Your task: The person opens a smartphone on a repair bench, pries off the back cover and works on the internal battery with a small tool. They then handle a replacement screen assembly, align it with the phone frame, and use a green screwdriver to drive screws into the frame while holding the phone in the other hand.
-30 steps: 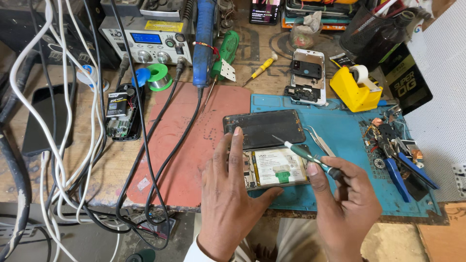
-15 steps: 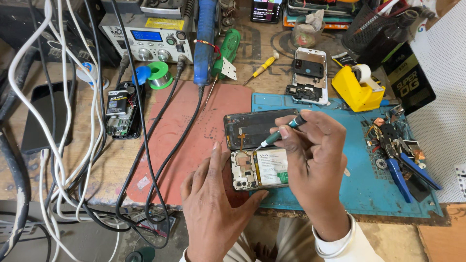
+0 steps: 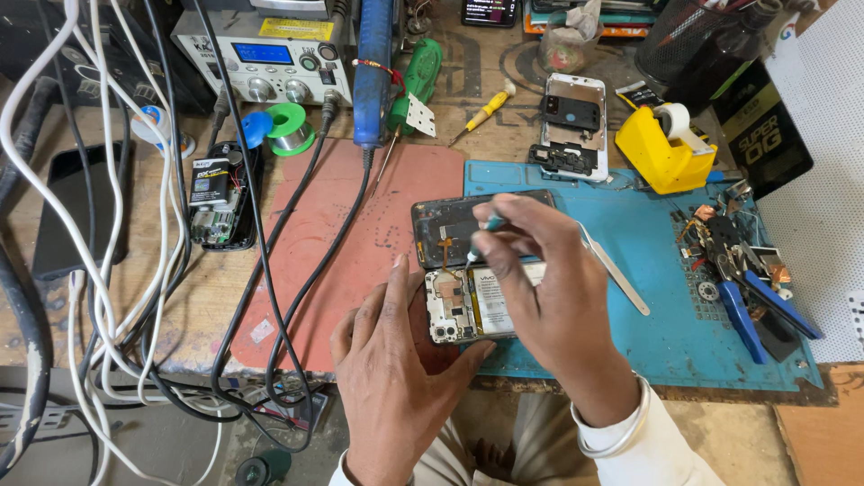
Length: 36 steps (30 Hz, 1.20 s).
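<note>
Head view: left hand pinning opened phone lying crosswise, right hand pinching small screwdriver just above, tip down.

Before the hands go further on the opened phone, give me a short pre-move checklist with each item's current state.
1. Opened phone with exposed battery and circuit board steadied by left hand: ok.
2. Teal-handled small tool held in right hand: ok.
3. Tool tip on the intended spot: cannot tell, fingers hide it.
4. Detached dark screen panel lying flat just behind the phone: ok.
5. Silver metal tweezers within reach on blue rubber work mat: ok.
</note>
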Each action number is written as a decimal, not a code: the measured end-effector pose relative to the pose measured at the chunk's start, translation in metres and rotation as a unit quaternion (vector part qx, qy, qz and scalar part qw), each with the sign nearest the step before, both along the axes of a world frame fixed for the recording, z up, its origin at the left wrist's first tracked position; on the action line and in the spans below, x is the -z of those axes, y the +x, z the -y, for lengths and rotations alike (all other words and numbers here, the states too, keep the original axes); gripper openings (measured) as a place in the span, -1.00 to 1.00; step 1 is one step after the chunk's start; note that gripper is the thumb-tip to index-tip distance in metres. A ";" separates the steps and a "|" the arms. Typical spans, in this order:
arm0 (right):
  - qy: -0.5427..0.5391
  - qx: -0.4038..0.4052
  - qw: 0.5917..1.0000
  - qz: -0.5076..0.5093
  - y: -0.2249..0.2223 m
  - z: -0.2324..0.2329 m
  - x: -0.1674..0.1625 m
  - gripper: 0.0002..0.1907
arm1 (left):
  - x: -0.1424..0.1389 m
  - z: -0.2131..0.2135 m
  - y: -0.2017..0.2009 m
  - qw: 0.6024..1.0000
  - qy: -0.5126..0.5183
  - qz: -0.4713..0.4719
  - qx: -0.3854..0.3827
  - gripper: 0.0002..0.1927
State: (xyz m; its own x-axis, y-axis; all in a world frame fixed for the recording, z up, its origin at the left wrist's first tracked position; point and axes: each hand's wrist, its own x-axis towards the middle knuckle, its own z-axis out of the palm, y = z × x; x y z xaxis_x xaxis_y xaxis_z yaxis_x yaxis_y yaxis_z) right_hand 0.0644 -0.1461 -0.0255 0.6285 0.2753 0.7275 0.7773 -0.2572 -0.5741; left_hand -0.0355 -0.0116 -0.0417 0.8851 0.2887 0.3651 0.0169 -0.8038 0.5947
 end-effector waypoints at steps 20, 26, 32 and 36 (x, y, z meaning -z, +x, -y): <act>0.080 -0.062 0.990 -0.098 0.009 0.003 0.018 -0.44 | 0.003 0.005 -0.003 0.999 0.011 0.046 -0.007 0.11; 0.065 -0.057 0.993 -0.075 0.011 0.003 0.018 -0.44 | 0.005 0.005 -0.004 0.998 0.014 0.057 -0.004 0.10; 0.046 -0.044 0.993 -0.103 0.010 0.000 0.010 -0.37 | 0.005 0.004 -0.003 0.998 0.013 0.056 -0.008 0.07; 0.073 -0.089 0.986 -0.122 0.010 0.000 0.006 -0.39 | 0.005 0.004 -0.003 0.998 0.008 0.062 -0.008 0.06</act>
